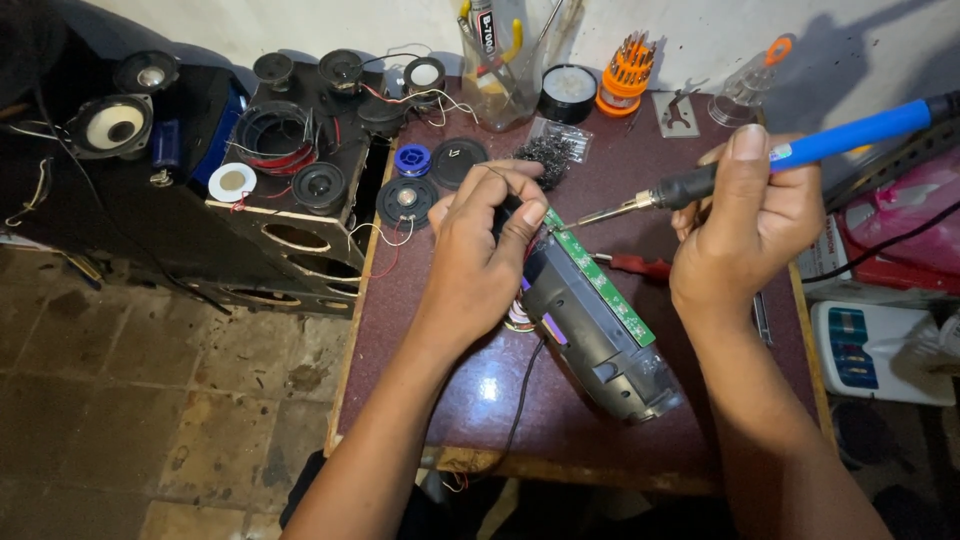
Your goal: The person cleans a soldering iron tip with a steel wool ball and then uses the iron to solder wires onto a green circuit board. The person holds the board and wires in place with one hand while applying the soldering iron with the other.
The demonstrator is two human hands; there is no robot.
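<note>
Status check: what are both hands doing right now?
Left hand pinching thin wire at green circuit board. Right hand gripping blue soldering iron, tip near board. Nothing in between.

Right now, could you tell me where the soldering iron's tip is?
In the head view, the soldering iron is in the right hand, its tip at the far end of the green circuit board, beside the left hand's fingers.

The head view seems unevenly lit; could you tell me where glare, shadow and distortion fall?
In the head view, glare pools on the maroon table near the front edge; shadow from the right hand and soldering iron falls on the wall behind; the left hand and green circuit board are sharp; the left corner is dark; wide-angle distortion bends the edges.
</note>
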